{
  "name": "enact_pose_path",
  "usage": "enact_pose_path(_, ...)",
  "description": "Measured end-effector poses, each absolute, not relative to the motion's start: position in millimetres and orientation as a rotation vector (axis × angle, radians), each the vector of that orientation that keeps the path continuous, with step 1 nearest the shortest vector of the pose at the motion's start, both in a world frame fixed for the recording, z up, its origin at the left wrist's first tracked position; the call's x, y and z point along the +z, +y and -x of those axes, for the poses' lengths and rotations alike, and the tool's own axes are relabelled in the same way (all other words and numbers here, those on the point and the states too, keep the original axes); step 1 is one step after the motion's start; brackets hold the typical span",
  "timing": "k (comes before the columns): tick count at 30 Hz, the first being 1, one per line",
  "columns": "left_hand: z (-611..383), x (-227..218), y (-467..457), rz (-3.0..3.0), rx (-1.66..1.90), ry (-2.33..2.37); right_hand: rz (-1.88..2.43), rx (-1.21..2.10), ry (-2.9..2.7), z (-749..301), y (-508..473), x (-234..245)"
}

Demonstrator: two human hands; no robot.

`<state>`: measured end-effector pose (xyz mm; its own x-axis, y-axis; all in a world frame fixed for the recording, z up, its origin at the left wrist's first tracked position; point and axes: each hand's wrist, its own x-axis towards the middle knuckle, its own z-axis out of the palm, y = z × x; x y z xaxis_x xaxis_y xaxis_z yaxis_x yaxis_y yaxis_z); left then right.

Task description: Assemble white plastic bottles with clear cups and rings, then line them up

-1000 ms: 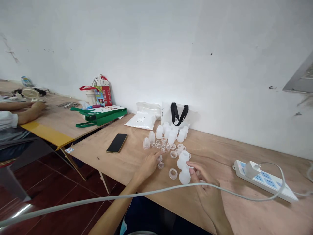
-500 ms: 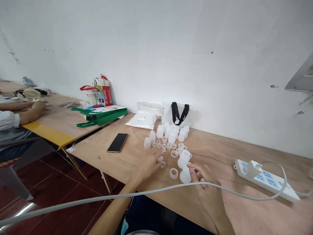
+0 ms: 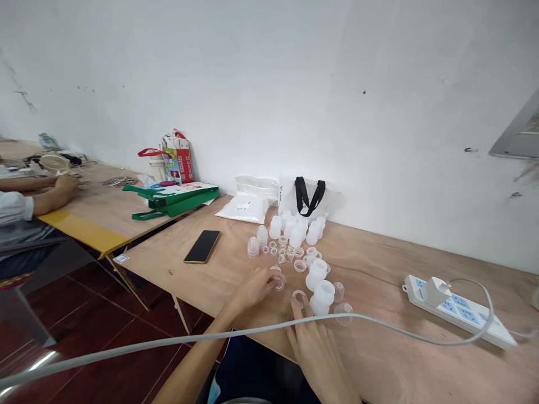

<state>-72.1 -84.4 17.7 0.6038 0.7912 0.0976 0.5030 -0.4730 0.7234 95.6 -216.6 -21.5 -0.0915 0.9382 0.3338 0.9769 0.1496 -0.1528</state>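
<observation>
At your 12 o'clock on the plywood table [image 3: 379, 320], translucent plastic parts [image 3: 296, 238] lie spread. Your left hand [image 3: 255, 289] is half-curled over a clear ring [image 3: 278, 284], hold unconfirmed. Your right hand [image 3: 315, 353] lies open, holding nothing, beside a second ring [image 3: 299, 297]. Keep the white cable [image 3: 252, 331] off the parts.

Frosted white plastic cups [image 3: 318, 274], upright in a loose cluster on the wooden table [image 3: 379, 314], small clear rings [image 3: 300, 266] scattered among them (most lying flat).

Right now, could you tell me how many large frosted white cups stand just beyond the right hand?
2: one frosted white cup nearest the right hand, another just behind it.
</observation>
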Motion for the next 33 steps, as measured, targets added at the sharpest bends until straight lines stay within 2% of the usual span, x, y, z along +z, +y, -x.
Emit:
enact_pose_path(6,71,22,-84,-1.845,0.675,0.861,1.837,-0.176,-2.265,-95,-216,-5)
enact_pose_path(11,69,35,-89,-1.610,0.808,0.757,1.856,-0.180,-2.203,-94,-212,-19)
enact_pose_path(15,69,39,-90,-1.523,0.864,0.721,1.683,-0.120,-2.175,-96,-207,-27)
enact_pose_path(19,67,40,-92,-1.491,0.958,0.679,1.432,0.273,-2.027,-97,-210,-8)
enact_pose_path(22,66,46,-99,-1.453,1.055,0.628,1.295,0.654,-1.709,-99,-222,18)
enact_pose_path(25,66,56,-110,-1.452,1.165,0.557,1.155,0.869,-1.315,-107,-231,38)
enact_pose_path(29,66,64,-125,-1.595,1.171,0.546,1.053,1.022,-1.131,-124,-227,48)
enact_pose_path(33,61,66,-139,-1.753,1.056,0.492,1.025,0.992,-1.038,-129,-221,50)
